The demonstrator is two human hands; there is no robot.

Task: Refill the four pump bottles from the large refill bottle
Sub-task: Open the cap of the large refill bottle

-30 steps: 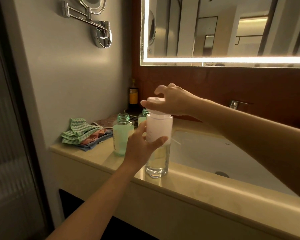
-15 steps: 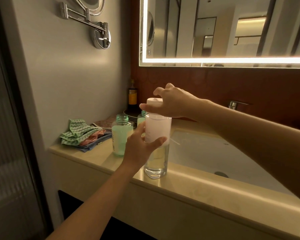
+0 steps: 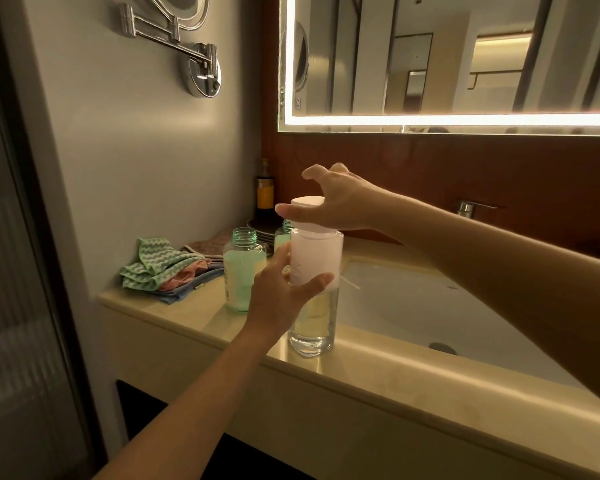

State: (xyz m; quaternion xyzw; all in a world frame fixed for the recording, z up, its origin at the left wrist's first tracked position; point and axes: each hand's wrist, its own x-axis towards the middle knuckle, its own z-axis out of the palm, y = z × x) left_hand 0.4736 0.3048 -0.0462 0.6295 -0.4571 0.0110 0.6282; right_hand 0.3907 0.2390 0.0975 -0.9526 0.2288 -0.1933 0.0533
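2 hands were on 1 bottle. The left hand [image 3: 284, 292] gripped the clear bottle [image 3: 314, 327] round its middle, thumb and fingers curled over the white label [image 3: 312, 258]. It held the bottle upright on the front edge of the table [image 3: 413, 379], just before the sink [image 3: 430, 299]. The right hand [image 3: 340, 202] arched over the white cap [image 3: 307, 201], thumb laid along the cap's near side and 2 fingers lifted clear above it. Whether the fingers behind pinched the cap could not be told.

1 second earlier those fingers had been wrapped down on the cap. They had since sprung up and spread, while the bottle and left hand had not moved. I judged this a fresh hold between turns of unscrewing, so the cap was still on and no pouring had begun. By its size this was probably the large refill bottle.

Just left of it stood 1 green bottle [image 3: 244, 271] with its neck open, and a 2nd [image 3: 282, 237] stood behind, partly hidden. They were likely pump bottles awaiting liquid; the other 2 were not in view. Folded cloths [image 3: 167, 268] lay farther left.

No writing could be read: the marks on the white label were too faint.
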